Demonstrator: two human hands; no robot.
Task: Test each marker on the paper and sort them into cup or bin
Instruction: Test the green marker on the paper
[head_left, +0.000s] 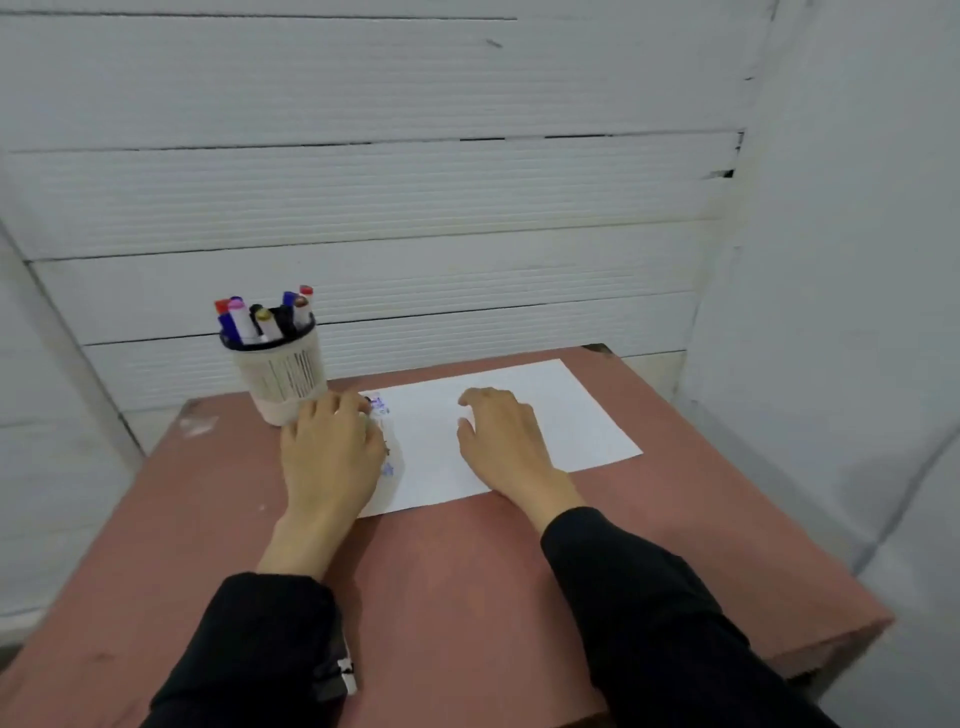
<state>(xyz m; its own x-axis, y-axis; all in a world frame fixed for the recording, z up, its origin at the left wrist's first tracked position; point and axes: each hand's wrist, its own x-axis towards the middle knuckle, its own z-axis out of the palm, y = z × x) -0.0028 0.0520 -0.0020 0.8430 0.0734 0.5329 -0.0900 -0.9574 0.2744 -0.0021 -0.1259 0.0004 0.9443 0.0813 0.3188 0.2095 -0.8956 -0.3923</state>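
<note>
Both hands rest palm-down on the white sheet of paper (509, 415) lying across the reddish-brown table (467, 571). Left hand (332, 447) sits on the paper's scribbled left edge, just beside the white ribbed cup (283, 376) of upright capped markers (265, 317), so nearer to them. Right hand (501, 441) lies mid-sheet, well apart. Fingers on both loosely spread, holding nothing visible. No bin in view.

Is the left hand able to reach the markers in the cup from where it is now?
Probably yes. The left hand rests on the paper's left edge, right beside the cup. The markers stand upright out of its open top, and nothing lies between.
</note>
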